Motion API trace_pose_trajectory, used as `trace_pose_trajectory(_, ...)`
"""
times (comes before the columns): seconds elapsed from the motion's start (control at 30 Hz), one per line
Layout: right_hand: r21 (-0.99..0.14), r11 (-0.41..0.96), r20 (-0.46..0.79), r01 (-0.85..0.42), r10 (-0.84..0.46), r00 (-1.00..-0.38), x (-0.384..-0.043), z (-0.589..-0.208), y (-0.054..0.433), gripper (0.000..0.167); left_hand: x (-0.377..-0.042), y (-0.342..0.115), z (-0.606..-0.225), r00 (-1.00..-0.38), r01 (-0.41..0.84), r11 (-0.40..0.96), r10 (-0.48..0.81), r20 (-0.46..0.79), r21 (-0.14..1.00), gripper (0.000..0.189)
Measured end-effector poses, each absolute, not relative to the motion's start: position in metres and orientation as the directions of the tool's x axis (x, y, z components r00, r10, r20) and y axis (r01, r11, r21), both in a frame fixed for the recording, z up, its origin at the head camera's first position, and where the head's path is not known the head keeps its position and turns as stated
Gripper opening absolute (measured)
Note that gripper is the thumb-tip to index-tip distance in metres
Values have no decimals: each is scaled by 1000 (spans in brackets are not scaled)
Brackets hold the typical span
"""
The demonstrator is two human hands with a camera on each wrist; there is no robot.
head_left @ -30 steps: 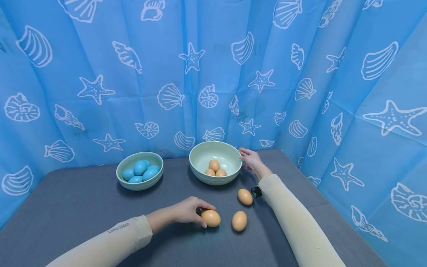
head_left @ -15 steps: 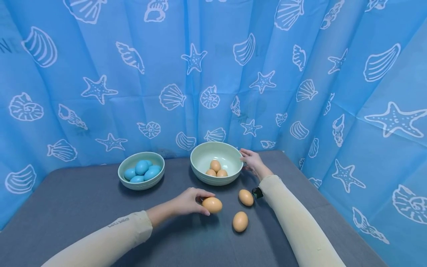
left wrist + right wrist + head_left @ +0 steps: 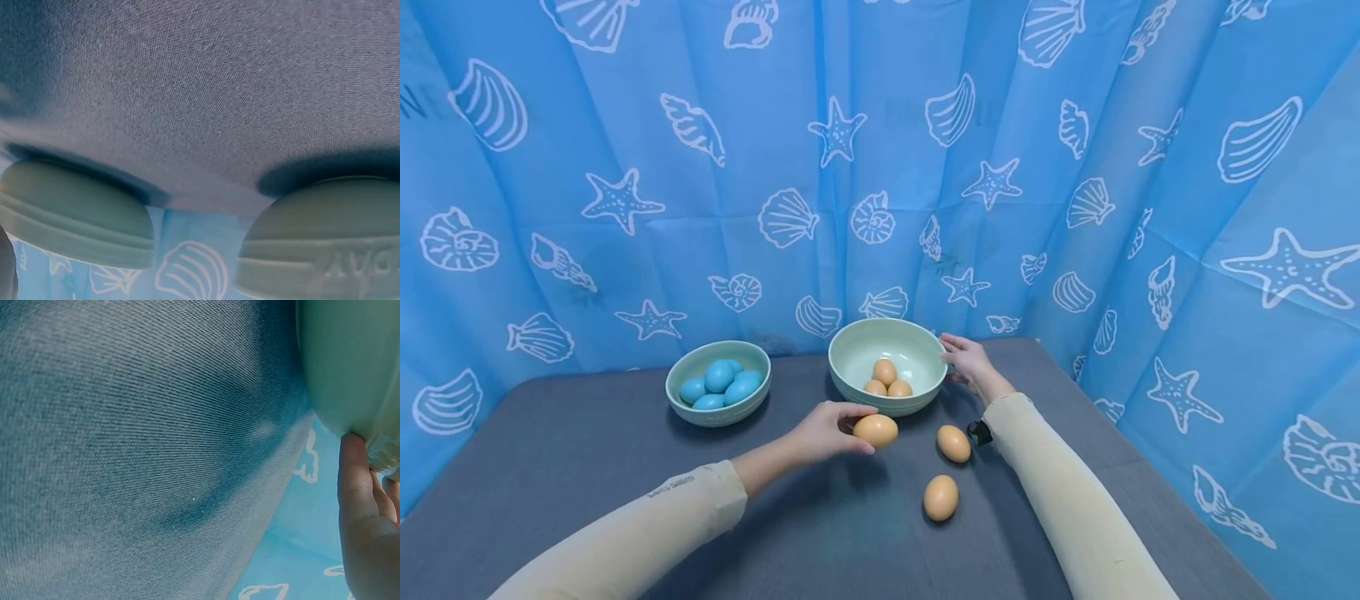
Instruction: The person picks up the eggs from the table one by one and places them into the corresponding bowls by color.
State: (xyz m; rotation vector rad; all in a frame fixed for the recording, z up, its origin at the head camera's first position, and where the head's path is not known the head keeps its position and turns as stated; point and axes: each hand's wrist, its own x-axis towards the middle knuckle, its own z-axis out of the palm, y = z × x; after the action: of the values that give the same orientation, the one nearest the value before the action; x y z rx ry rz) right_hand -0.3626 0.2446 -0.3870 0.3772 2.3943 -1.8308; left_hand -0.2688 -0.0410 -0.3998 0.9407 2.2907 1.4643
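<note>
My left hand (image 3: 827,433) pinches a brown egg (image 3: 876,431) between thumb and fingers. The egg hangs above the table, just in front of a large pale green bowl (image 3: 850,385). Inside that bowl lie 3 brown eggs (image 3: 884,372). At the bowl's right side, my right hand (image 3: 970,364) rests extended fingers against the outer wall; the right wrist view shows a finger (image 3: 354,469) touching the bowl (image 3: 350,369). Two more brown eggs, one nearer the right sleeve (image 3: 953,443) and one closer to the front (image 3: 940,497), lie on the table.
A smaller green bowl (image 3: 715,414) with several blue eggs (image 3: 719,376) stands at the back left. Dark grey cloth covers the table (image 3: 587,467). Behind and to the right hangs a blue curtain (image 3: 880,108) with white shells and starfish.
My left hand has lifted the brown egg off the table and carried it away from me, up towards the large bowl. The right hand stays at the bowl's side.
</note>
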Motion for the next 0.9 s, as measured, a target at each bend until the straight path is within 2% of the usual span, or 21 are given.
trace_pose_trajectory(0.6,-941,226,-228,250,121,-966,-362,-387,246,53,-287,-20,-384,-872,331,323,464,156,887,52)
trace_pose_trajectory(0.9,-943,212,-235,256,119,-965,-362,-386,245,53,-296,-15,-380,-893,307,338,425,147,890,54)
